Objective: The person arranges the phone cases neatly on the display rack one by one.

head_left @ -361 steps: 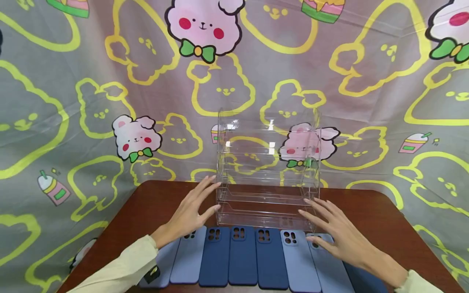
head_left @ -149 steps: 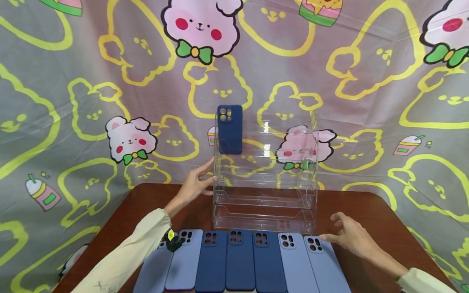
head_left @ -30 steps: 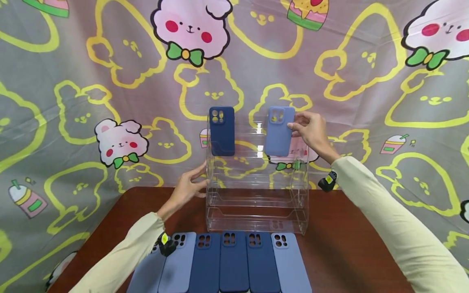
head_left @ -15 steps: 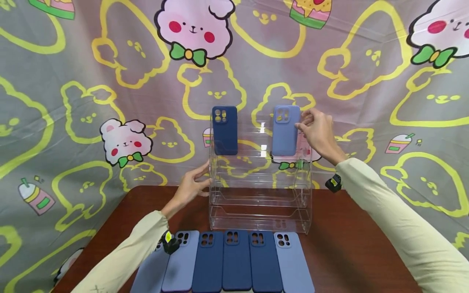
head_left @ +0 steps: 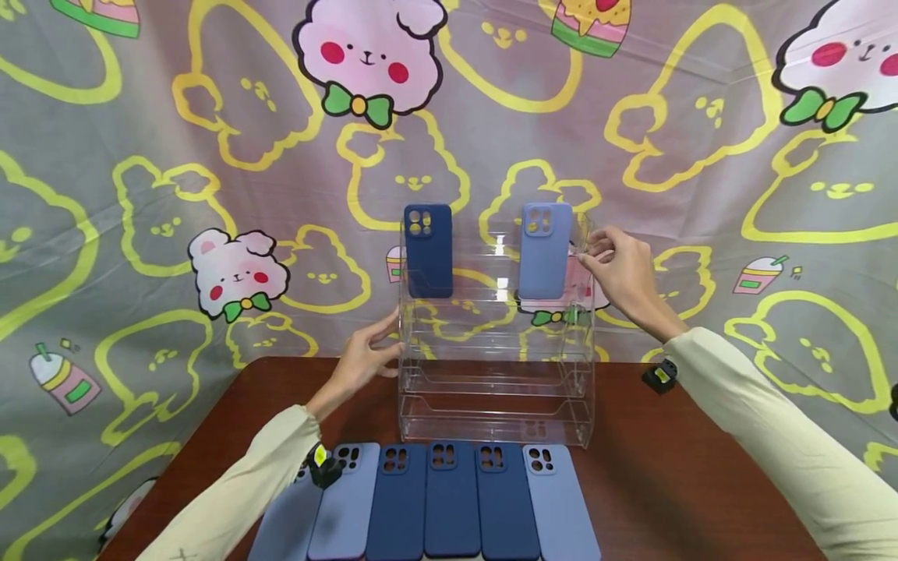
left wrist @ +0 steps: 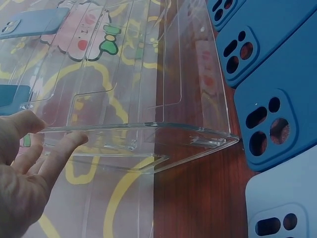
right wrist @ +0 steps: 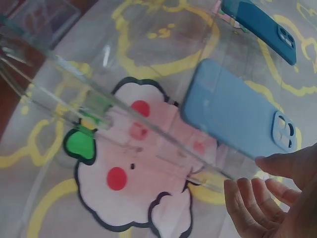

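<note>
Standing near the top of the stand [head_left: 484, 428], right of centre in the head view, the pale case [head_left: 545, 253] is set with its long axis close to vertical and its camera cutout uppermost. It lies just left of the right hand [head_left: 620, 269], and a narrow gap is shown between case edge and fingertips. By that hand it is approached most nearly; the left hand [head_left: 358, 360] is placed lower, at the far side of the stand. The right fingers are loosely bent, with space left before the thumb, and no case is gripped; whether the stand's right edge is touched cannot be told. The stand's left side is held between the left thumb and fingers. At upper left of the stand, a dark case [head_left: 429, 251] is stood upright on the same tier.

In the head view alone, the whole row of cases [head_left: 452, 502] is seen along the bottom of the frame. In the right wrist view, the pale case is shown slanting, its cutout end toward the right, and its lower edge is overlapped by the thumb tip; the gap is made plain only from the head. In the left wrist view, the clear edge under the left thumb is brought out.
</note>
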A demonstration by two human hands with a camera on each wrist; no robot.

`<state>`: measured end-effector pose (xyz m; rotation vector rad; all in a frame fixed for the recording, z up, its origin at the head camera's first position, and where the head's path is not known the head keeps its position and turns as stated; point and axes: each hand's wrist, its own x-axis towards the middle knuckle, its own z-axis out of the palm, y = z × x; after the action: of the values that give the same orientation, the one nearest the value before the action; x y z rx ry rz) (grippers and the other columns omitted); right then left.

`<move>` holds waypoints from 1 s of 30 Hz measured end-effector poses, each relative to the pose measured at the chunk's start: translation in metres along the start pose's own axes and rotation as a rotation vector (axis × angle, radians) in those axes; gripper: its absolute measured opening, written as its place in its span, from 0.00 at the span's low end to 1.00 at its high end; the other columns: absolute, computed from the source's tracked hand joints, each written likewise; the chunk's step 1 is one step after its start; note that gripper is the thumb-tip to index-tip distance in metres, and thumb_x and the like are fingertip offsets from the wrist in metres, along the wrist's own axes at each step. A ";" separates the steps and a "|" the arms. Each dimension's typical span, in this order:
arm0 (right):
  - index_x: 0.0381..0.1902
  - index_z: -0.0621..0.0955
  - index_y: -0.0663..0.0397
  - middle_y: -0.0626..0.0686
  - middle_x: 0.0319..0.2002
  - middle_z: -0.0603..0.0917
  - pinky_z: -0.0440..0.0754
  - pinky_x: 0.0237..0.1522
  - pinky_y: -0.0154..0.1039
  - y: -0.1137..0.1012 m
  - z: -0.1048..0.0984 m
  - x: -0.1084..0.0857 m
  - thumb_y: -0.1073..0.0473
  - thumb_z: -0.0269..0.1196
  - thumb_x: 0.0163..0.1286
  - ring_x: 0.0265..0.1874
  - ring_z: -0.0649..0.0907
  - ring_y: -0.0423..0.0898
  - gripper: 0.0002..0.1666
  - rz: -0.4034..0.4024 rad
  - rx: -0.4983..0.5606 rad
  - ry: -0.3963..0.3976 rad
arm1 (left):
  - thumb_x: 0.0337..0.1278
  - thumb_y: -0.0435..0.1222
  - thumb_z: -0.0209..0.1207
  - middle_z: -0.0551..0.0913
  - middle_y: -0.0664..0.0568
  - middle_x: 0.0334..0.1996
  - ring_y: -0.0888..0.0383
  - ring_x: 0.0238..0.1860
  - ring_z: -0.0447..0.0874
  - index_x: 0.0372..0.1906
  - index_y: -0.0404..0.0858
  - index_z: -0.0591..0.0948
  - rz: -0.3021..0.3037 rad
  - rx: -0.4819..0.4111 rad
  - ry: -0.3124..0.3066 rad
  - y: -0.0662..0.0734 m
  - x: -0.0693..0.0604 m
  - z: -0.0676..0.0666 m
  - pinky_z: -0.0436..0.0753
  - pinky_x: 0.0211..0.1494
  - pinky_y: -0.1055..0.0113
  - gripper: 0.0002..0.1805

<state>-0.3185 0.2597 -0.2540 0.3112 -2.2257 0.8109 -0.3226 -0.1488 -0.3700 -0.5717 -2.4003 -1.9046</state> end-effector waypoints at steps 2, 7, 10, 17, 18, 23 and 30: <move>0.48 0.84 0.70 0.69 0.37 0.89 0.89 0.38 0.58 0.004 -0.002 -0.006 0.66 0.67 0.71 0.35 0.89 0.66 0.12 0.001 -0.015 0.009 | 0.71 0.25 0.61 0.69 0.34 0.75 0.39 0.51 0.90 0.81 0.45 0.64 0.004 0.002 -0.003 0.000 0.001 -0.001 0.95 0.42 0.51 0.38; 0.50 0.84 0.67 0.68 0.39 0.88 0.87 0.37 0.51 0.013 -0.010 -0.027 0.65 0.64 0.73 0.37 0.89 0.64 0.12 0.034 -0.026 -0.037 | 0.71 0.24 0.60 0.67 0.33 0.76 0.32 0.54 0.86 0.82 0.43 0.63 -0.004 -0.021 -0.021 0.001 0.001 -0.002 0.94 0.42 0.50 0.39; 0.51 0.84 0.68 0.69 0.40 0.88 0.89 0.38 0.54 0.019 -0.017 -0.046 0.65 0.64 0.73 0.38 0.89 0.65 0.12 0.040 -0.037 -0.086 | 0.71 0.24 0.60 0.66 0.32 0.77 0.28 0.57 0.83 0.82 0.44 0.61 -0.030 -0.056 -0.046 0.002 0.002 -0.004 0.94 0.44 0.48 0.40; 0.49 0.83 0.69 0.68 0.39 0.89 0.90 0.27 0.40 0.028 -0.030 -0.097 0.69 0.68 0.70 0.35 0.90 0.62 0.12 0.111 -0.054 -0.247 | 0.73 0.28 0.61 0.67 0.31 0.76 0.26 0.64 0.77 0.83 0.44 0.62 -0.073 -0.145 -0.074 0.007 0.001 -0.010 0.93 0.47 0.42 0.38; 0.50 0.82 0.69 0.68 0.40 0.88 0.89 0.26 0.37 0.029 -0.030 -0.103 0.68 0.68 0.71 0.35 0.90 0.61 0.13 0.139 -0.044 -0.288 | 0.74 0.29 0.61 0.68 0.31 0.75 0.26 0.65 0.76 0.82 0.45 0.63 -0.078 -0.149 -0.070 0.007 0.001 -0.011 0.93 0.47 0.42 0.37; 0.56 0.79 0.68 0.67 0.44 0.88 0.92 0.25 0.39 0.034 -0.031 -0.130 0.63 0.68 0.73 0.35 0.91 0.56 0.18 0.263 0.045 -0.432 | 0.73 0.32 0.62 0.66 0.31 0.76 0.29 0.66 0.77 0.83 0.48 0.62 -0.094 -0.126 -0.049 0.008 0.001 -0.010 0.93 0.47 0.43 0.39; 0.52 0.78 0.67 0.59 0.39 0.88 0.93 0.25 0.41 0.039 -0.022 -0.161 0.62 0.69 0.73 0.34 0.88 0.52 0.17 0.398 0.100 -0.540 | 0.73 0.28 0.61 0.68 0.29 0.74 0.27 0.62 0.80 0.83 0.46 0.62 -0.091 -0.094 -0.022 0.008 0.005 -0.005 0.94 0.45 0.44 0.39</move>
<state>-0.2110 0.3003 -0.3752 0.1428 -2.8103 1.1572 -0.3260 -0.1505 -0.3601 -0.4988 -2.4009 -2.0669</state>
